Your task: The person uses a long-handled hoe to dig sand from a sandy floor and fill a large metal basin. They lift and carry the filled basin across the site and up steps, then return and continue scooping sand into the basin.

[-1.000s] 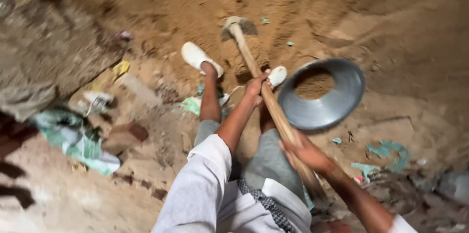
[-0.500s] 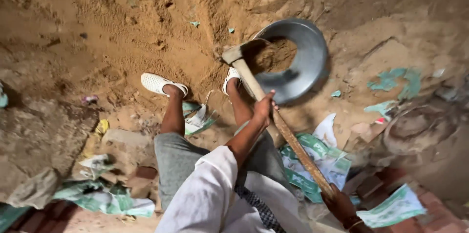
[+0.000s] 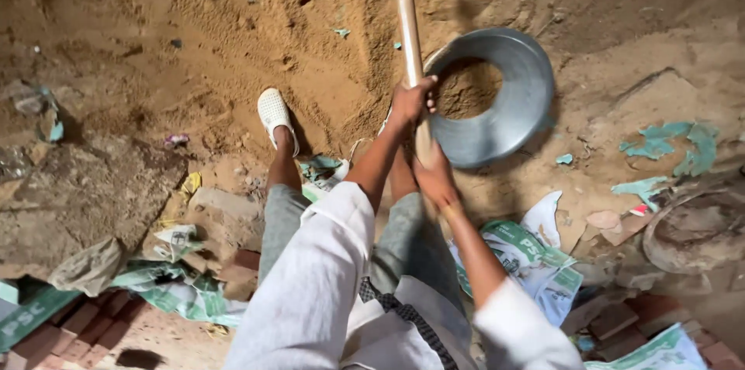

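Wooden handle gripped by left hand and right hand, mid-shovelling sand into metal pan; calls for another downward bite.

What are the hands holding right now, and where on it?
Both hands grip a long wooden handle: the left hand higher up its shaft, the right hand just below. The tool's head is out of frame.

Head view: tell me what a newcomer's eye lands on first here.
First the long wooden handle, rising upright through the top middle, with the left hand gripping it above the right hand. Just right of it lies a round grey metal pan holding sandy soil, on the sand heap. A white shoe stands left of the hands.
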